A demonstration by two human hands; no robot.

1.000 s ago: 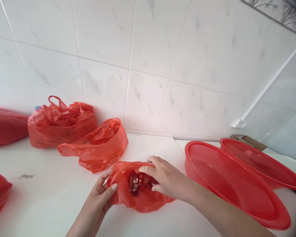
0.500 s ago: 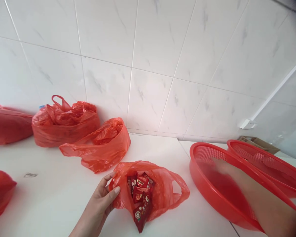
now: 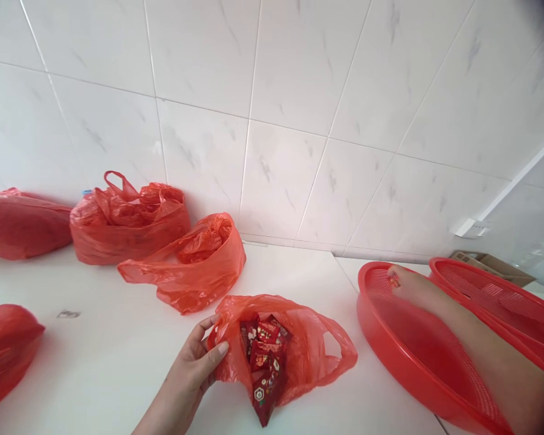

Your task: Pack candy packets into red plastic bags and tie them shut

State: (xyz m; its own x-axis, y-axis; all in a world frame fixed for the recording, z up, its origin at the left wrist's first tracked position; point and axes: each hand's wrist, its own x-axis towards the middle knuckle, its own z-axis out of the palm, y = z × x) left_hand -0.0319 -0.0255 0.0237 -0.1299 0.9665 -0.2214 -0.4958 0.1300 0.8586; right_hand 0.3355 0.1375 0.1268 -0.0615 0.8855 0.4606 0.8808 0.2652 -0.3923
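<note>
My left hand pinches the left rim of a thin red plastic bag, its thumb inside the mouth. The bag lies open on the white table. Several dark red printed packets are piled in it, and one pointed packet hangs over its near edge. My right hand reaches to the far end of a round red mesh basket. Its fingers are curled around a small red packet, whose details are too small to read. The right forearm crosses over the basket's right side.
Behind the open bag lies a crumpled red bag, with a fuller red bag to its left. Two more red bundles are at the far left. A second red basket and a cardboard box stand at the right, near the tiled wall.
My right hand has moved toward the far end of the basket, and its fingers now show curled around something red. My left hand keeps its hold on the bag. The view has shifted slightly.
</note>
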